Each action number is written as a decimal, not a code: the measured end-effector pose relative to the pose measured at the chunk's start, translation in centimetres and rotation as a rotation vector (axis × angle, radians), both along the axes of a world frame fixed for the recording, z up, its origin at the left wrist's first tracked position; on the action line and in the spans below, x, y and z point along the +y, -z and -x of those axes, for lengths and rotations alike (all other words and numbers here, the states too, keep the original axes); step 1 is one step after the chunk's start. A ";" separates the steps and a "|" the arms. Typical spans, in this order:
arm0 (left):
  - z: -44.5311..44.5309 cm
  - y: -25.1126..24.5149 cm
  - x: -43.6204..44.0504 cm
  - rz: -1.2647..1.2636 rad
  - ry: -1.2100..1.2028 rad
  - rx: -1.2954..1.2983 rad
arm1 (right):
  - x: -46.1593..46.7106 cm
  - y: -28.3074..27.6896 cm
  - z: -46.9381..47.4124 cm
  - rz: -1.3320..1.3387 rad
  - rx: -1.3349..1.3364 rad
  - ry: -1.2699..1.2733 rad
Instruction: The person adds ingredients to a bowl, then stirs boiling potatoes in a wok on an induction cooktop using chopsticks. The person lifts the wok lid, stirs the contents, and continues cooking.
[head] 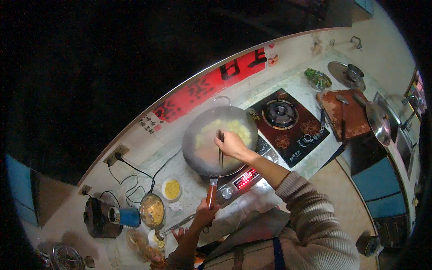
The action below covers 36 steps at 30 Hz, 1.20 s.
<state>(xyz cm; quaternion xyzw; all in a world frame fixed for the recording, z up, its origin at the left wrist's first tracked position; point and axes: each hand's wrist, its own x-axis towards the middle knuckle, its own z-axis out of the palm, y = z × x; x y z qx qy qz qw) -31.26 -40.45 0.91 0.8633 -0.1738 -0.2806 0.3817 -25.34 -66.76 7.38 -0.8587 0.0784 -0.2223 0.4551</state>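
A large wok (202,116) stands on an induction cooker (226,193) with a lit red display. Pale yellow chunks of food (243,130) lie inside it, partly blurred by steam. My right hand (233,144) is over the wok, closed around dark chopsticks (220,153) that point down into it. My left hand (203,214) grips the wok's brown handle (211,194) at the front. Beside my left forearm, a few fingers (180,234) show near a small bowl (153,240) with a metal utensil across it; whose they are I cannot tell.
Right of the wok sits a gas hob (290,130), then a brown cutting board (347,114) bearing utensils, and a bowl of greens (317,79). To the left are a white bowl of yellow food (172,189), a metal bowl (152,211), a blue cup (126,217) and cords (153,175).
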 end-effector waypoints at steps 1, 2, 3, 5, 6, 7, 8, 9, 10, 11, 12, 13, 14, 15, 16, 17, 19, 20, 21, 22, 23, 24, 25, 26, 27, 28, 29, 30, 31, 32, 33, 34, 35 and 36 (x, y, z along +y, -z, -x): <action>0.1 -0.3 -0.2 -0.005 -0.001 -0.004 | -0.1 0.1 -0.1 0.016 -0.044 0.014; 0.0 0.1 -0.1 0.011 0.000 0.001 | -0.3 0.1 -0.2 0.017 -0.064 0.016; -0.2 0.5 0.1 0.025 -0.001 0.007 | -0.4 -0.4 -0.3 0.016 -0.084 0.016; -0.2 0.9 0.5 0.037 -0.001 0.033 | -0.3 -0.6 -0.2 -0.063 -0.049 -0.019; -0.3 0.6 0.3 0.038 0.003 0.048 | -0.4 -0.7 -0.2 -0.137 0.002 -0.050; -0.4 0.4 0.2 0.039 0.006 0.064 | -0.5 -0.8 -0.1 -0.211 0.053 -0.082; -0.5 0.6 0.2 0.052 0.003 0.072 | -0.3 -0.8 -0.1 -0.304 0.026 -0.079; -0.6 0.9 0.3 0.063 -0.002 0.078 | 0.2 -0.7 -0.2 -0.399 -0.002 -0.079; -0.7 1.1 0.4 0.075 -0.008 0.085 | 0.6 -0.6 -0.3 -0.494 -0.030 -0.079; -0.8 1.1 0.6 0.070 0.006 0.113 | 0.9 -0.4 -0.5 -0.496 -0.038 -0.068; -0.9 0.8 0.5 0.066 0.027 0.142 | 0.9 -0.1 -0.8 -0.496 -0.047 -0.050; -0.9 0.6 0.4 0.060 0.045 0.170 | 1.0 0.4 -1.1 -0.499 -0.057 -0.034; -0.8 0.4 0.3 0.036 0.031 0.170 | 1.0 1.2 -1.6 -0.515 -0.055 -0.012; -0.8 0.4 0.2 0.015 0.013 0.171 | 1.0 2.1 -1.9 -0.523 -0.046 0.004; -0.7 0.3 0.2 -0.005 -0.004 0.169 | 1.0 2.6 -1.9 -0.529 -0.040 0.018; -0.7 0.1 0.2 -0.009 0.004 0.155 | 1.0 3.2 -1.9 -0.536 -0.035 0.032; -0.7 0.0 0.0 -0.013 0.029 0.128 | 0.6 4.8 -1.9 -0.533 -0.015 0.045; -0.8 -0.1 -0.2 -0.004 0.040 0.106 | 0.2 5.8 -1.9 -0.483 -0.009 0.063; -0.9 0.0 0.0 0.005 0.038 0.087 | 0.3 5.6 -1.8 -0.435 0.003 0.070; -0.9 0.0 0.2 0.013 0.037 0.069 | 0.3 5.3 -1.5 -0.512 -0.011 0.061; -0.9 0.2 0.4 0.021 0.068 0.040 | 0.1 5.0 -1.4 -0.468 0.001 0.051; -1.0 0.3 0.6 0.029 0.102 0.008 | -0.2 4.4 -1.1 -0.424 0.009 0.045; -1.2 0.3 0.6 0.036 0.136 -0.024 | -0.7 3.9 -1.0 -0.380 0.018 0.038; -1.4 0.1 0.7 0.070 0.104 0.073 | -1.4 3.7 -1.3 -0.408 -0.014 0.075; -1.6 -0.3 0.6 0.102 0.080 0.170 | -2.6 3.5 -1.5 -0.438 -0.047 0.119; -1.6 -0.6 0.9 0.138 0.036 0.266 | -3.4 1.3 -0.9 -0.521 -0.053 0.141; -1.6 -0.7 1.3 0.131 0.034 0.246 | -4.3 0.3 -0.6 -0.579 -0.179 0.105; -1.6 -0.6 1.1 0.124 0.053 0.230 | -5.8 -0.5 0.1 -0.474 -0.291 0.158; -1.5 -0.6 1.1 0.114 0.067 0.217 | -7.4 -0.4 0.1 -0.170 -0.352 0.269; -1.4 -0.8 0.9 0.100 0.066 0.221 | -8.6 -0.2 0.4 -0.009 -0.405 0.330; -1.3 -1.3 0.8 0.083 0.064 0.225 | -9.4 -0.4 0.8 0.150 -0.455 0.389; -1.2 -1.6 0.7 0.067 0.062 0.228 | -10.0 0.3 1.0 0.160 -0.421 0.395; -1.2 -1.6 0.6 0.064 0.064 0.235 | -10.5 1.4 1.0 0.171 -0.387 0.402; -1.2 -1.7 0.6 0.061 0.065 0.241 | -10.6 1.9 1.1 0.180 -0.354 0.407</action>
